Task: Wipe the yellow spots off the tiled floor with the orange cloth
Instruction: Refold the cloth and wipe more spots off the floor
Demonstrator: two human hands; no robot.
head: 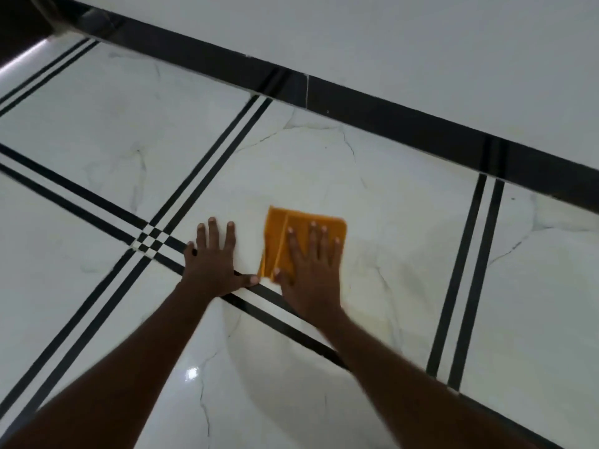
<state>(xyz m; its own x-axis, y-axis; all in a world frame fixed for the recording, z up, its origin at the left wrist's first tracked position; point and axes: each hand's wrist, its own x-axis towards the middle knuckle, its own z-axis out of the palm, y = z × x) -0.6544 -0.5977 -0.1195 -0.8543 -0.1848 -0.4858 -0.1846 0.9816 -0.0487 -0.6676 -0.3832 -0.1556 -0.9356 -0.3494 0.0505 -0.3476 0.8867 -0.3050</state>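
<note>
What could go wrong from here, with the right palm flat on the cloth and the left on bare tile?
1. The orange cloth lies folded with only the right hand flat on it; it may slide or bunch up.
2. The left hand bears on glossy tiled floor and could slip.
3. No yellow spots are visible in the dim, blurred view, so some may be missed.

**One head-worn view, tilted down at the floor**

There is a single wide-angle camera, worn on the person's head, looking forward and steeply down. It sits close above the tiled floor (405, 196), both forearms reaching in from the bottom edge. The frame is tilted, so the black skirting (389, 118) along the wall (389, 43) runs diagonally across the top.
</note>
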